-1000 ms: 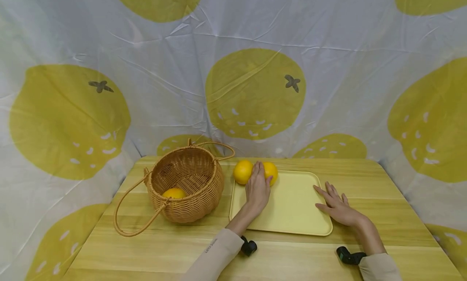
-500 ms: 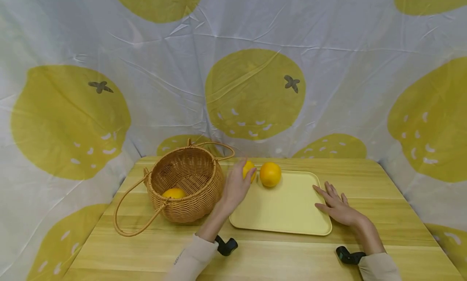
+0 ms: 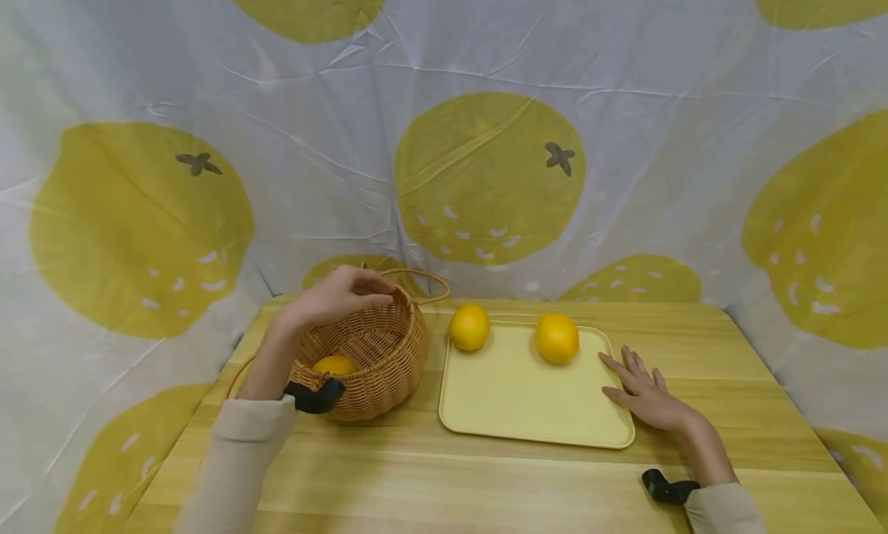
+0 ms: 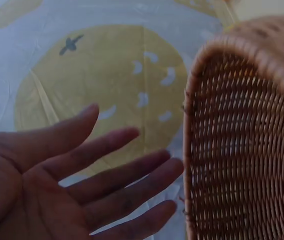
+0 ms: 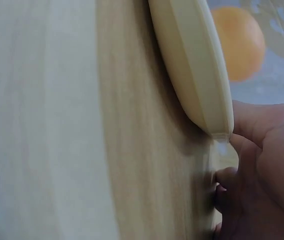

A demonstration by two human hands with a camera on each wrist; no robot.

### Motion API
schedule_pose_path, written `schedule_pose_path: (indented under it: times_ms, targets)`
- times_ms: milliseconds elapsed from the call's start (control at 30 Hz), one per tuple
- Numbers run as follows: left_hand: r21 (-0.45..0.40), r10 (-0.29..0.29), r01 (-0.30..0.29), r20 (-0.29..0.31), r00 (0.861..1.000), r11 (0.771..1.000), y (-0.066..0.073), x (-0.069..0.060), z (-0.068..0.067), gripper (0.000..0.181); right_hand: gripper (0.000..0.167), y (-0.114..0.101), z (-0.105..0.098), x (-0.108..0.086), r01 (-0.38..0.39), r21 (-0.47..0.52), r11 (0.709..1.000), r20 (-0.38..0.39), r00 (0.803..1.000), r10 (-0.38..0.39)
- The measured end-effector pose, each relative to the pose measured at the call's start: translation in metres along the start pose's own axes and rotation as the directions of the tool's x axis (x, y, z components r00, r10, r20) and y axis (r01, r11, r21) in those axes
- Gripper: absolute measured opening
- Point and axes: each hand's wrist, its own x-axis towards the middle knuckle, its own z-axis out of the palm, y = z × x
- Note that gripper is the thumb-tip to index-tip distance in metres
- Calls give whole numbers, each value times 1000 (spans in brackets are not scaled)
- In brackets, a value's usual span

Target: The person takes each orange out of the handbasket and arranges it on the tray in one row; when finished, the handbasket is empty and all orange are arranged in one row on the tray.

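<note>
The left hand (image 3: 340, 295) hovers over the far rim of the wicker basket (image 3: 391, 372); in the left wrist view its fingers (image 4: 127, 185) are spread beside the basket (image 4: 242, 150) and hold nothing. Inside the basket lies one orange (image 3: 336, 364). Two more oranges are on the pale yellow tray (image 3: 534, 395): one (image 3: 469, 327) at its far left corner, the other (image 3: 557, 337) toward the far right. The right hand (image 3: 648, 395) rests with extended fingers at the tray's right edge; the right wrist view shows the hand (image 5: 267, 165) against the tray's rim (image 5: 207, 75).
The wooden table (image 3: 444, 480) carries the basket on the left and the tray at centre-right. A basket handle (image 3: 433, 287) sticks out toward the tray's far left corner. Behind the table hangs a curtain (image 3: 624, 172) printed with yellow fruit.
The left hand has let go of the left orange and moved left over the basket. The other orange has shifted right along the tray. The right hand has stayed in place.
</note>
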Motion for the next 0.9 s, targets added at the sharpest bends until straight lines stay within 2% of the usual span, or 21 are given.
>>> schedule_pose_path:
  times_ms: [33,100,167,267,333,433,500,567,600,667,833,900]
  targets:
    - [3,-1,1,61,998,1000,-6,1,-7,37,70,0,0,0,0,1,1000,0,1000,0]
    - [14,-16,14,183,983,1000,-17,5,-19,37,72,0,1,0,-2,7,1000,-1,1000,2]
    - [36,-33,24,288,957,999,-29,10,-27,37,73,1,1,0,-4,13,1000,-2,1000,4]
    - [62,-77,57,415,906,996,-48,17,-33,36,73,2,1,0,-1,17,1000,-8,1000,1]
    - [70,-140,122,484,864,990,-61,20,-34,37,72,2,1,1,7,12,1000,-8,1000,-7]
    - [71,-240,244,578,780,967,-78,21,-33,40,70,1,1,1,17,10,1000,-2,1000,-17]
    - [58,-280,315,628,726,947,-88,22,-31,41,70,2,1,1,23,11,1000,0,1000,-23]
    - [46,-284,343,669,687,938,-95,23,-29,41,69,2,0,1,22,12,1000,-1,1000,-22]
    - [40,-281,350,685,673,936,-97,23,-28,40,69,2,0,0,22,12,1000,-3,1000,-22]
    - [29,-269,353,706,655,935,-101,25,-26,39,69,2,0,-1,24,12,1000,-9,1000,-24]
    - [-3,-256,384,741,621,923,-104,28,-22,37,69,3,-1,-1,24,17,1000,-12,1000,-24]
    - [-24,-259,421,756,601,907,-105,28,-19,36,69,3,0,-1,27,17,999,-12,1000,-27]
